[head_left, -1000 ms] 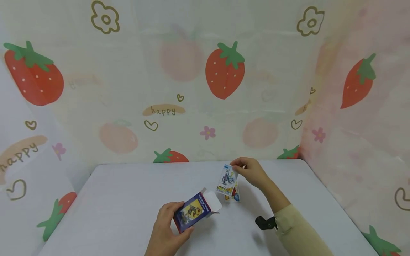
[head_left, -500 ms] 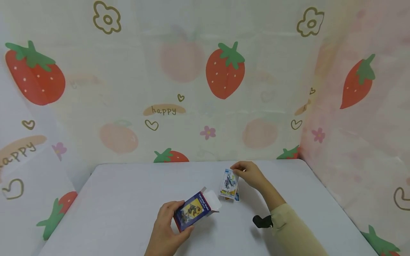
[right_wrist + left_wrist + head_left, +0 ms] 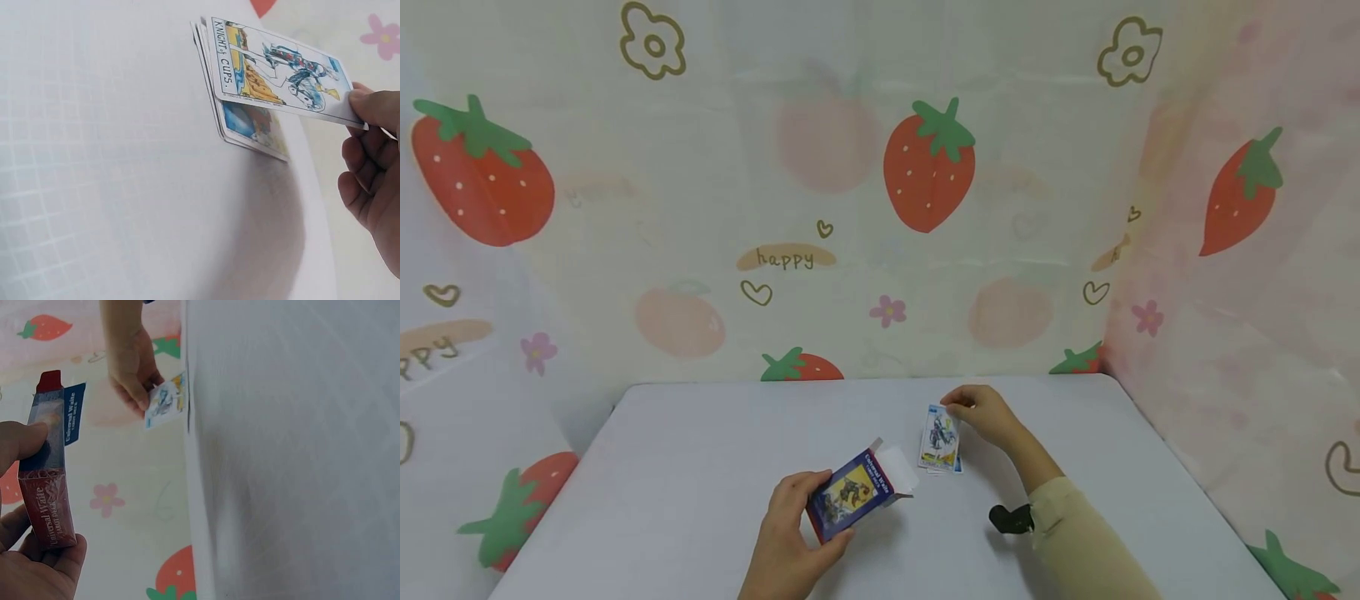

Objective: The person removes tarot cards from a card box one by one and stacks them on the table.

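My right hand (image 3: 988, 414) pinches the top end of a tarot card (image 3: 281, 72), whose lower edge reads "Knight of Cups". That card is tilted over a small stack of cards (image 3: 256, 128) on the table, covering most of it; in the right wrist view its lower end appears to meet the stack. My left hand (image 3: 793, 529) grips a blue and red tarot card box (image 3: 850, 493) above the table, fingers on one side and thumb on the other. The box's white flap (image 3: 897, 471) stands open toward the cards. Whether anything is inside the box is hidden.
A white cloth covers the table (image 3: 722, 467). Behind it hangs a pale curtain (image 3: 850, 208) printed with strawberries, and similar sheets close off both sides. A black wrist device (image 3: 1011, 519) sticks out from the right sleeve (image 3: 1082, 533).
My right hand has lowered the Knight of Cups card toward me and onto line with the stack, covering more of it. My left hand and the box have stayed in place.
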Motion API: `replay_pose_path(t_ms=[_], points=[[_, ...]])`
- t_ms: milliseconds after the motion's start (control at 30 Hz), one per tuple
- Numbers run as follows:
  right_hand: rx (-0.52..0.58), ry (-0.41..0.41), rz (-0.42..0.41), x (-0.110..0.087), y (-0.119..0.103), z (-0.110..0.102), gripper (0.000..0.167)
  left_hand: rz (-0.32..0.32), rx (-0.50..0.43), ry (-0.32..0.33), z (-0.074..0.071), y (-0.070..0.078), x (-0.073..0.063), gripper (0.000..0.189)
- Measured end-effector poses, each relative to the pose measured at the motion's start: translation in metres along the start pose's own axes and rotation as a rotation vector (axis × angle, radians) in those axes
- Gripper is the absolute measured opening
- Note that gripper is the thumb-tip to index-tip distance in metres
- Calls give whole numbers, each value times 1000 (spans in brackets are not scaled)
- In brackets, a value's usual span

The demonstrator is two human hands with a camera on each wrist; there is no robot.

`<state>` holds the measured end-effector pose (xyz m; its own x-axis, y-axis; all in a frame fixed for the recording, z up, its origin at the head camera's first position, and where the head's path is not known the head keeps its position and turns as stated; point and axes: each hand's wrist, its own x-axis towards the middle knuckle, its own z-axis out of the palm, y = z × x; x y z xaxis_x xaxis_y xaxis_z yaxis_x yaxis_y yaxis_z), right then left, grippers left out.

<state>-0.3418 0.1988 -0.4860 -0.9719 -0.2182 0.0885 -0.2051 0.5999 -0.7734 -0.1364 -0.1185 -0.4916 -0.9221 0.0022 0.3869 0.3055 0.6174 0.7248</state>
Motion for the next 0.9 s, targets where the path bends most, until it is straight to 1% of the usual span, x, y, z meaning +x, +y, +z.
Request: replay_pose_path(t_ms=[200, 300, 467, 633, 800, 900], points=[[-41, -14, 43, 6, 9, 4, 11, -27, -5, -19, 0, 0, -1, 75], [-43, -21, 57, 8, 13, 6, 10, -23, -9, -15, 1, -1, -2, 75], [-60, -19, 38, 9, 18, 8, 10, -20, -10, -11, 2, -1, -2, 74], [-86, 1, 21, 10, 24, 11, 9, -19, -2, -12, 2, 0, -2, 75], [-82, 7, 47, 11, 28, 15, 10, -21, 6, -10, 2, 0, -3, 76], [-77, 5, 61, 11, 29, 16, 10, -11, 6, -3, 2, 0, -3, 75]])
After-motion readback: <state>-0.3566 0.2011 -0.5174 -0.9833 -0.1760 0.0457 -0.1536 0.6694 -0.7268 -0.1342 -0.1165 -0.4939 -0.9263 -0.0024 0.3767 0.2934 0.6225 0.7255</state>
